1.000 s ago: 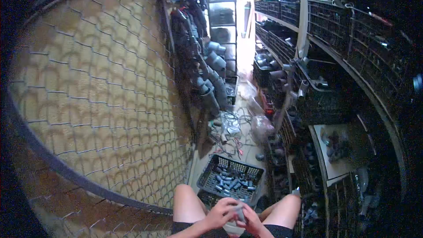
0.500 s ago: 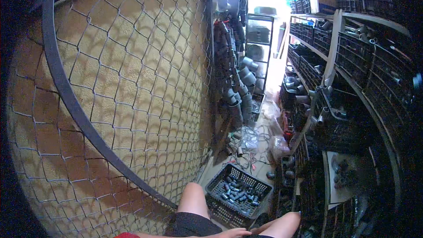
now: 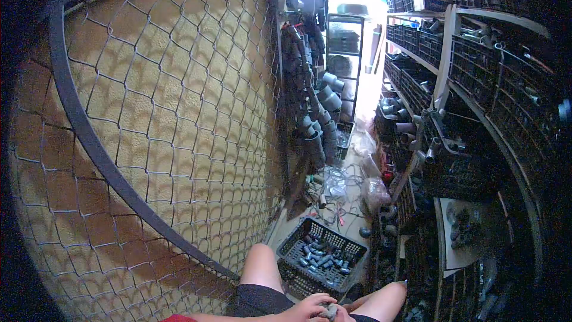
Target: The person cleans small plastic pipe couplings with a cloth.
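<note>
Small grey piece (image 3: 330,309) sits between left hand (image 3: 312,306) and right hand (image 3: 344,315), both grips closed round it, its long axis unclear

black shorts (image 3: 260,301), red sleeve (image 3: 179,318), grey diamond-patterned mesh (image 3: 173,101), black lattice-sided crate (image 3: 288,253)

Looks forward and down from the person's head, in 1 view, past near knees (image 3: 260,262) to a crate (image 3: 299,280). Spans wire mesh (image 3: 205,123) at left, shelving (image 3: 447,53) at right.
</note>
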Available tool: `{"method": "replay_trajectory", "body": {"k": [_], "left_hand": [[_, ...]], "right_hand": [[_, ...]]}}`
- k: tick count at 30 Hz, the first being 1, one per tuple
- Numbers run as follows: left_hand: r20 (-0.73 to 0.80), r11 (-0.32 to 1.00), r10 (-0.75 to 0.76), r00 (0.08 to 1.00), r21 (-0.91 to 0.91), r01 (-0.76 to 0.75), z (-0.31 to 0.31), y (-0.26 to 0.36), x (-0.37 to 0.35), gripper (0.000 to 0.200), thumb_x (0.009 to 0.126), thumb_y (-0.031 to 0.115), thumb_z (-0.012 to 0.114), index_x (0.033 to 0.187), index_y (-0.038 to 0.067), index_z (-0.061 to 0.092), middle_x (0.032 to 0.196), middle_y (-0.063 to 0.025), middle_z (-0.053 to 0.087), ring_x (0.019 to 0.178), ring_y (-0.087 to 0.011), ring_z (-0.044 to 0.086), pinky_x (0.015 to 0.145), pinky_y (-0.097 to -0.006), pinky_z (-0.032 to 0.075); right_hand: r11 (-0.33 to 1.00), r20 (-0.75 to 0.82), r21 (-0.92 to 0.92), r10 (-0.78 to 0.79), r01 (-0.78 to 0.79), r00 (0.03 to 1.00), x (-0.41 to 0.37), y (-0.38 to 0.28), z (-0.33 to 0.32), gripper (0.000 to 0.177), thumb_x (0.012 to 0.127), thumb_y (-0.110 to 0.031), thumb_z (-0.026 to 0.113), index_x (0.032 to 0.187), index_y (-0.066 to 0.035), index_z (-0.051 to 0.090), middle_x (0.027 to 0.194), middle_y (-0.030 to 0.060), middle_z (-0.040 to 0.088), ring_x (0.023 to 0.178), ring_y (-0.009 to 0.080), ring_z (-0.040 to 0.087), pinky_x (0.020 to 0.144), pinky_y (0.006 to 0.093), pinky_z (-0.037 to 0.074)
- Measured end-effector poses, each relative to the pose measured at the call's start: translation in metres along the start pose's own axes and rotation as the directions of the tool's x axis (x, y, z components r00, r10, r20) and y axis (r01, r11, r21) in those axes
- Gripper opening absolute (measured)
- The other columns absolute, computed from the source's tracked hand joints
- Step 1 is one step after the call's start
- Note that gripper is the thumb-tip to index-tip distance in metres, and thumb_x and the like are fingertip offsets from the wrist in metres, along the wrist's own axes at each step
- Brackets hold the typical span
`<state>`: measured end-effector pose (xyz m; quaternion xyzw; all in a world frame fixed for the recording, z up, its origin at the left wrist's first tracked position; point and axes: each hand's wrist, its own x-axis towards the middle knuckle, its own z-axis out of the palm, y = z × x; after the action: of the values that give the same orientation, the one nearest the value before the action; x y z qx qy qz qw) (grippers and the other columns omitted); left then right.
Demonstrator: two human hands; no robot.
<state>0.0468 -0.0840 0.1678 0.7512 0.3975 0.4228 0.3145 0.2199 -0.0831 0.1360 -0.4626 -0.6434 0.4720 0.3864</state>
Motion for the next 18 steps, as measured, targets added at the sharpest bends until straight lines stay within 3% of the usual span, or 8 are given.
{"method": "replay_trajectory", "body": {"k": [1, 2, 6, 10, 13, 14, 16, 18], "left_hand": [[0.001, 1.0, -0.001, 1.0, -0.001, 0.001, 0.001, 0.0, -0.001, 0.025, 0.072, 0.014, 0.075, 0.092, 0.006, 0.062, 0.12, -0.0192, 0.054, 0.113, -0.0381, 0.049, 0.098, -0.0482, 0.038], [-0.004, 1.0, -0.012, 1.0, -0.023, 0.012, 0.002, 0.0, -0.002, 0.025, 0.072, 0.015, 0.075, 0.092, 0.006, 0.062, 0.121, -0.0193, 0.053, 0.113, -0.0383, 0.049, 0.098, -0.0485, 0.037], [0.036, 0.996, 0.089, 0.995, 0.015, -0.09, -0.012, 0.018, 0.011, 0.022, 0.076, 0.018, 0.072, 0.095, 0.01, 0.064, 0.125, -0.0187, 0.052, 0.117, -0.0384, 0.047, 0.098, -0.0501, 0.037], [0.187, 0.982, 0.187, 0.964, -0.059, -0.179, -0.021, 0.022, 0.016, 0.017, 0.084, 0.023, 0.067, 0.096, 0.012, 0.064, 0.13, -0.017, 0.051, 0.121, -0.0384, 0.044, 0.098, -0.0515, 0.037], [0.237, 0.972, 0.234, 0.943, -0.055, -0.227, -0.029, 0.026, 0.021, 0.017, 0.084, 0.023, 0.067, 0.094, 0.01, 0.063, 0.129, -0.0171, 0.051, 0.121, -0.0387, 0.043, 0.099, -0.0504, 0.036], [0.238, 0.973, 0.233, 0.943, -0.056, -0.226, -0.032, 0.027, 0.025, 0.017, 0.084, 0.023, 0.067, 0.094, 0.01, 0.063, 0.129, -0.0171, 0.051, 0.121, -0.0387, 0.043, 0.099, -0.0504, 0.036], [0.236, 0.977, 0.215, 0.947, -0.058, -0.207, -0.038, 0.03, 0.031, 0.018, 0.082, 0.021, 0.067, 0.094, 0.008, 0.063, 0.123, -0.0169, 0.053, 0.117, -0.0382, 0.046, 0.099, -0.0481, 0.037], [0.164, 0.992, 0.12, 0.979, -0.055, -0.113, -0.024, 0.008, 0.02, 0.017, 0.081, 0.019, 0.067, 0.092, 0.007, 0.063, 0.119, -0.0165, 0.054, 0.114, -0.0376, 0.047, 0.098, -0.0473, 0.038]], "right_hand": [[0.959, -0.028, -0.23, -0.175, 0.164, 0.984, 0.001, -0.004, -0.001, 0.04, 0.102, -0.038, 0.036, 0.1, -0.006, 0.06, 0.083, 0.0083, 0.065, 0.066, 0.0189, 0.063, 0.057, 0.0343, 0.05], [0.96, -0.028, -0.229, -0.174, 0.163, 0.984, -0.001, 0.001, -0.001, 0.04, 0.102, -0.038, 0.036, 0.1, -0.006, 0.06, 0.083, 0.0083, 0.065, 0.066, 0.0189, 0.063, 0.057, 0.0343, 0.05], [0.985, 0.203, 0.09, 0.126, -0.147, 0.971, -0.001, 0.017, -0.01, 0.032, 0.101, -0.034, 0.037, 0.109, -0.01, 0.055, 0.086, 0.0017, 0.061, 0.072, 0.0156, 0.059, 0.062, 0.0292, 0.048], [0.653, 0.663, 0.364, 0.319, -0.664, 0.677, 0.013, 0.012, -0.026, 0.029, 0.1, -0.016, 0.035, 0.124, -0.007, 0.05, 0.098, 0.006, 0.061, 0.081, 0.0178, 0.06, 0.067, 0.0284, 0.048], [0.494, 0.683, 0.393, 0.408, -0.776, 0.606, 0.013, -0.001, -0.029, 0.028, 0.101, -0.016, 0.033, 0.118, -0.007, 0.052, 0.095, 0.0059, 0.06, 0.076, 0.0159, 0.058, 0.061, 0.0263, 0.046], [0.493, 0.683, 0.393, 0.408, -0.776, 0.606, 0.012, 0.009, -0.026, 0.028, 0.101, -0.016, 0.033, 0.118, -0.007, 0.052, 0.095, 0.0059, 0.06, 0.076, 0.0159, 0.058, 0.061, 0.0263, 0.046], [0.09, 0.744, 0.668, -0.089, -0.739, 0.662, 0.012, 0.037, -0.019, 0.027, 0.101, -0.016, 0.031, 0.115, -0.007, 0.052, 0.094, 0.0049, 0.059, 0.073, 0.016, 0.056, 0.056, 0.0262, 0.044], [0.193, 0.728, 0.664, 0.055, -0.722, 0.684, 0.016, 0.034, -0.015, 0.026, 0.101, -0.017, 0.031, 0.113, -0.007, 0.052, 0.095, 0.0054, 0.058, 0.072, 0.0172, 0.056, 0.055, 0.026, 0.044]]}}
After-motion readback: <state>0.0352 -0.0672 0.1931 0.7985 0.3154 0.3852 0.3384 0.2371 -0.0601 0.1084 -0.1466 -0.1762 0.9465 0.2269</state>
